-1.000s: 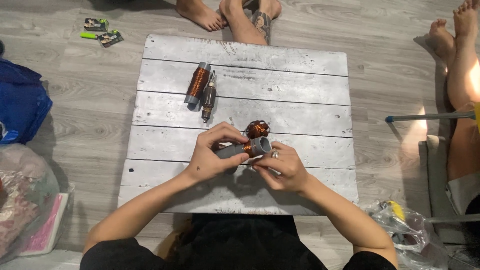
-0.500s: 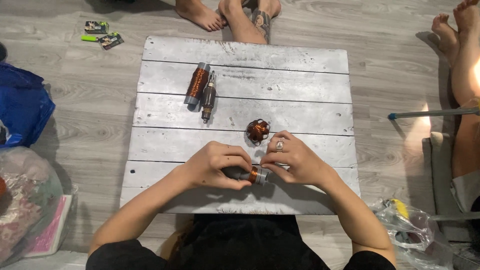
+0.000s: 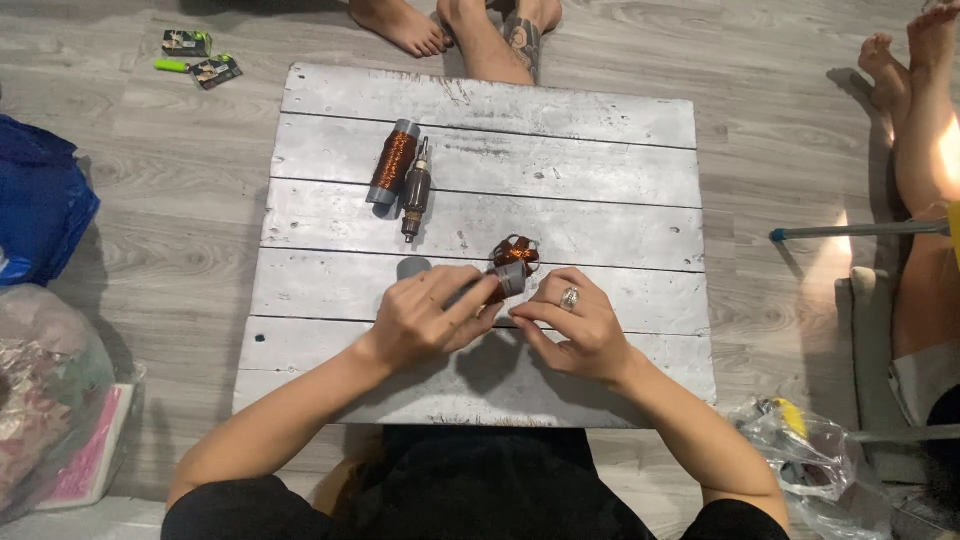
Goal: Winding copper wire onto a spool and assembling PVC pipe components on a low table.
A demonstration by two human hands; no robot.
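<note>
My left hand (image 3: pixel 428 316) and my right hand (image 3: pixel 578 326) meet over the near half of a grey plank table (image 3: pixel 560 140). Together they grip a small grey motor coil wound with copper wire (image 3: pixel 507 281), its far end poking out between my fingertips. A loose bunch of copper wire (image 3: pixel 517 251) lies on the table just beyond it. A small grey round piece (image 3: pixel 412 268) sits by my left knuckles. Farther off lie a grey coil with copper winding (image 3: pixel 391 161) and a brown motor rotor (image 3: pixel 415 189), side by side.
Another person's bare feet (image 3: pixel 470 25) rest at the table's far edge, and a second person's legs (image 3: pixel 925 120) lie at the right. A blue bag (image 3: pixel 40 200) and plastic bags (image 3: pixel 45 400) are on the floor at left, small packets (image 3: pixel 200 60) at top left.
My hands, which had dropped toward the near edge half a second ago, have lifted back toward the copper bunch. The coil's end now points at the bunch.
</note>
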